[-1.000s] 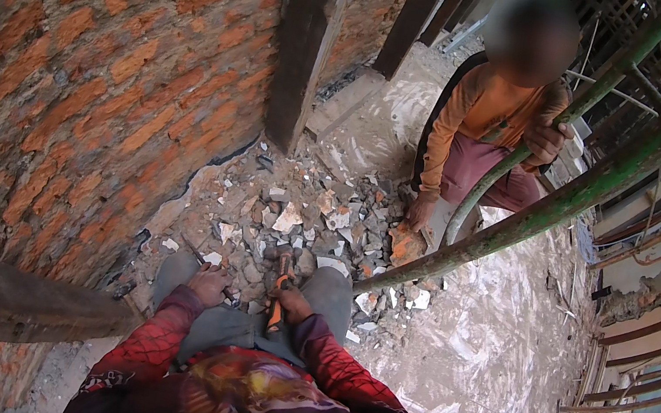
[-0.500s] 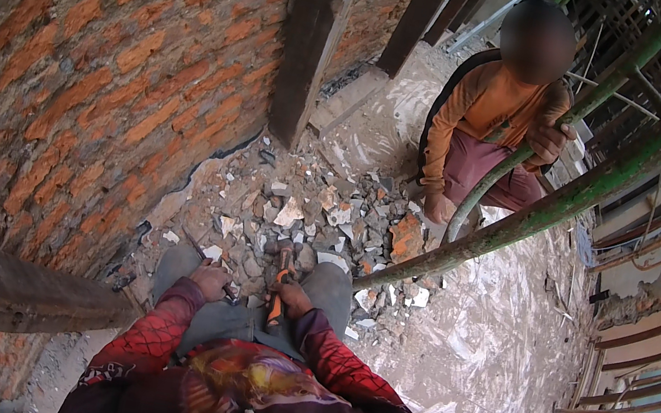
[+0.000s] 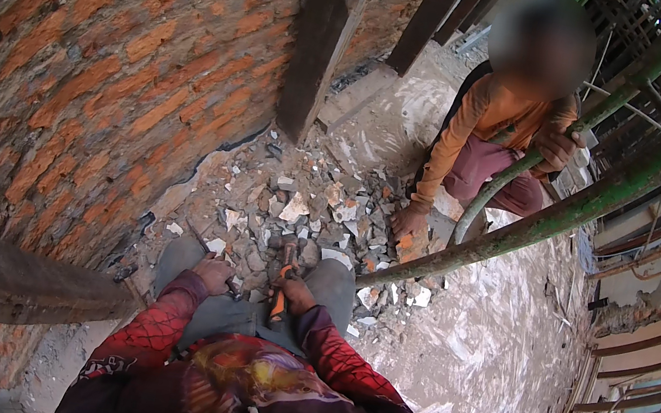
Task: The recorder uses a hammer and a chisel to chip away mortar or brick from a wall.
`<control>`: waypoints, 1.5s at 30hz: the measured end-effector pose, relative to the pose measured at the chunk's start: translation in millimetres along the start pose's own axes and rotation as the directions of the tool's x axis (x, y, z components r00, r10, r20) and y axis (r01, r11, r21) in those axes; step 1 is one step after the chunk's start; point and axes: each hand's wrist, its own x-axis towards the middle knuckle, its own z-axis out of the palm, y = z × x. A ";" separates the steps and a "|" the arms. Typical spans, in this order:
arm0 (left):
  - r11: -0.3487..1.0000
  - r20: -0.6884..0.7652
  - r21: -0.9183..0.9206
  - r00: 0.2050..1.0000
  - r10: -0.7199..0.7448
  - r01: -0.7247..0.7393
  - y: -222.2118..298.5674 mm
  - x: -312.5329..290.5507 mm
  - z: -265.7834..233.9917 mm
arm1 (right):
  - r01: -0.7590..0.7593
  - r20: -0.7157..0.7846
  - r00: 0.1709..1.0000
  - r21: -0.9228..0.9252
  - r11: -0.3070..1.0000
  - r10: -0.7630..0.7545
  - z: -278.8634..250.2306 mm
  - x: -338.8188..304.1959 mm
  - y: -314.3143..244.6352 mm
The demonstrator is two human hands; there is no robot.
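Between my knees, my right hand point(image 3: 298, 296) is wrapped round the orange and black handle of a hammer point(image 3: 276, 312). The hammer's dusty head points away from me, over the broken rubble point(image 3: 255, 260). My left hand point(image 3: 214, 276) is closed on a thin dark metal rod that looks like a chisel point(image 3: 199, 240). One end of it reaches forward to the left over the debris; its other end shows past my fingers on the right. The hammer and the rod are apart.
A co-worker point(image 3: 493, 138) in an orange top crouches ahead on the right, one hand at a brick chunk point(image 3: 412, 246) and the other on a green pole point(image 3: 533, 158). A brick wall point(image 3: 122, 81) rises on the left. Dark posts point(image 3: 323, 46) and a beam point(image 3: 25, 285) stand close by.
The co-worker has leaned forward and moved a hand nearer, onto the brick chunk in the rubble. My hands keep their hold on the hammer and the rod, almost unmoved.
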 end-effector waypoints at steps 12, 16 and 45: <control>1.000 0.055 0.000 0.999 -0.004 0.004 -0.6 1.3 -1.7 | 0.006 -0.008 1.000 0.002 1.000 -0.006 -1.5 3.2 0.7; 1.000 -0.020 0.001 1.000 0.008 -0.008 -4.9 2.5 8.3 | 0.046 0.005 0.999 0.013 0.999 -0.046 -2.6 3.3 -0.5; 0.999 0.092 0.032 0.996 -0.003 0.000 -5.3 6.5 5.9 | 0.019 -0.039 0.999 -0.013 1.000 -0.020 2.0 -3.6 -2.5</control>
